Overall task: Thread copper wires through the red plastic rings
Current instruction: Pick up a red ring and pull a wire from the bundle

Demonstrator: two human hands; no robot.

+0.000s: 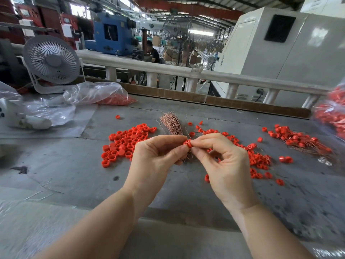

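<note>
Both hands met mid-table: left hand (156,154) gripped the copper wire bundle (172,124) and, with the right hand (222,157), pinched one red ring (187,143). Likely mid-threading; next needs a single strand fed through. Ring small, glossy, short-walled. Loose rings (125,143) lay just behind.

No readable text, label, brand or number found. White sheets (66,30) posted on red machinery far left: print too small, blurred. Blue machine (110,32): no legible plate seen. Grey cabinet (280,53) right: dark vent only, small marks low on side unreadable. White desk fan (51,60): no marking resolved. Red rings (127,144), copper wire bundle (172,124): nothing printed visible.
</note>
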